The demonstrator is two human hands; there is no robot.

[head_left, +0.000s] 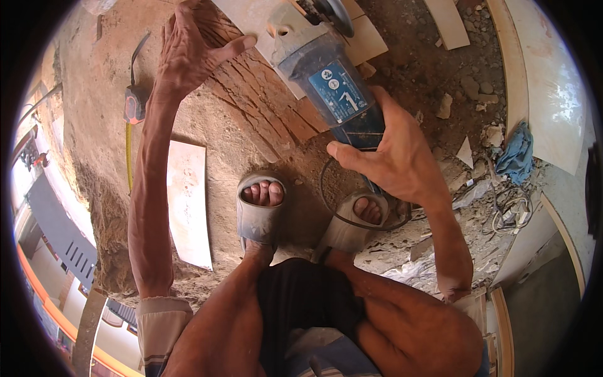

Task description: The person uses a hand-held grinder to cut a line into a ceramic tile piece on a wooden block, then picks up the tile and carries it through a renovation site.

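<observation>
My right hand (pixel 402 147) is closed round the blue body of an angle grinder (pixel 333 85), which points away from me with its guarded head at the upper edge. Beneath the grinder's head lies a cream tile (pixel 242 14), partly hidden by the tool. It rests on a reddish board (pixel 267 103) scored with several long cuts. My left hand (pixel 188 60) lies over the board's left side, its thumb stretched out toward the tile's edge and its fingers apart. The grinder's disc can hardly be made out behind the guard.
A tape measure (pixel 134 103) with its yellow blade out lies left of my forearm. A white tile piece (pixel 188 204) sits nearer me. My sandalled feet straddle a cable (pixel 323 188). Rubble, a blue cloth (pixel 515 151) and coiled wires (pixel 512 213) lie at right.
</observation>
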